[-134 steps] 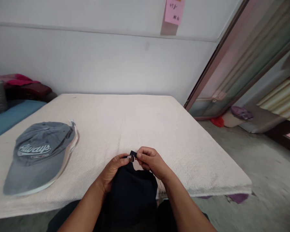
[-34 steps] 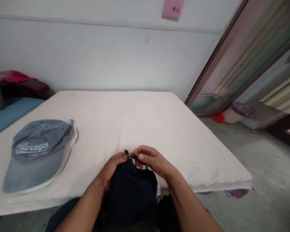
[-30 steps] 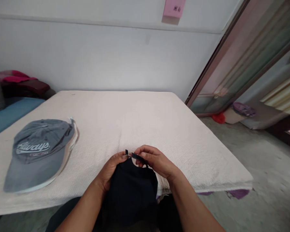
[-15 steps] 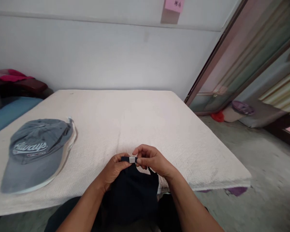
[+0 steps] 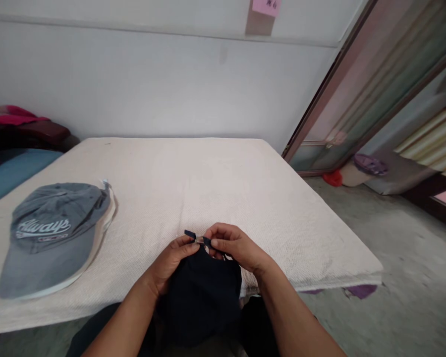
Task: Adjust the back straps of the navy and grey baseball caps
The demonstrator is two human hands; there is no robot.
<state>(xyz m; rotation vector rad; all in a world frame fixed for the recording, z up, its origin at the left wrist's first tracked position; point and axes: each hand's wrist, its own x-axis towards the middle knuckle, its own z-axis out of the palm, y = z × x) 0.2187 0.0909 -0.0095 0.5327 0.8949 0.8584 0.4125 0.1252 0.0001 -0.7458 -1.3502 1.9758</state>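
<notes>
A dark navy cap (image 5: 204,292) hangs at the table's front edge, near my lap, with its strap (image 5: 190,233) and a small metallic buckle (image 5: 199,240) uppermost. My left hand (image 5: 174,255) pinches the strap at the buckle, and the strap's free end sticks up past the fingertips. From the other side, my right hand (image 5: 234,245) grips the strap between thumb and fingers. A grey cap (image 5: 57,218) with white lettering lies on the left of the table, a lighter cap edge showing beneath it.
The table (image 5: 208,183) has a cream cloth cover. Behind it stands a white wall with a pink note (image 5: 266,6). Blue and pink fabrics lie at far left; a lined bin (image 5: 359,171) stands on the right floor.
The strap and buckle have tilted, and the strap's end now points up to the left beyond my left fingers. Both hands still hold it. The view has shifted slightly.
</notes>
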